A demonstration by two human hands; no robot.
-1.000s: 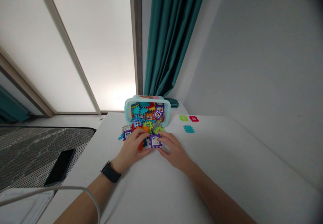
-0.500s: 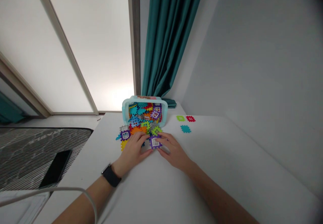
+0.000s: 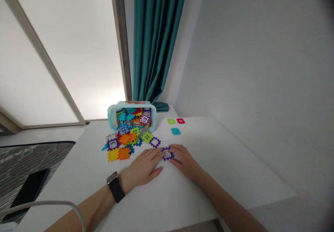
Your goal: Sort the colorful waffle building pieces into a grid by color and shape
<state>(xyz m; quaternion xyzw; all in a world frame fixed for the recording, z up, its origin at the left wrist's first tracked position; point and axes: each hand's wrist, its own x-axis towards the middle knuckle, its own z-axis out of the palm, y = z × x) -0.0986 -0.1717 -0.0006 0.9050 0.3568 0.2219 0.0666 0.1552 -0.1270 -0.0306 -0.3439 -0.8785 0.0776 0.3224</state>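
A purple square interlocking tile (image 3: 167, 154) with a white window insert lies on the white table, between my hands. My right hand (image 3: 186, 162) has its thumb and fingers around the tile's right side. My left hand (image 3: 144, 165) rests flat with its fingers stretched out, the tips at the tile's left edge. Just beyond, another purple tile with a white centre (image 3: 154, 141) lies at the edge of a loose pile. Orange tiles (image 3: 124, 153), a yellow tile (image 3: 113, 155) and a lime tile (image 3: 147, 136) are in that pile.
A pale turquoise tub (image 3: 153, 118) lies on its side, tiles spilling from its mouth. Apart on the right are a lime tile (image 3: 171, 121), a red tile (image 3: 181, 121) and a teal tile (image 3: 175, 131). A cable (image 3: 52, 202) crosses the lower left, near a black phone-like slab (image 3: 30, 190).
The view has turned to the right. Both hands have come away from the pile, toward me and rightward, with a purple tile. Another purple tile now shows at the pile's edge.
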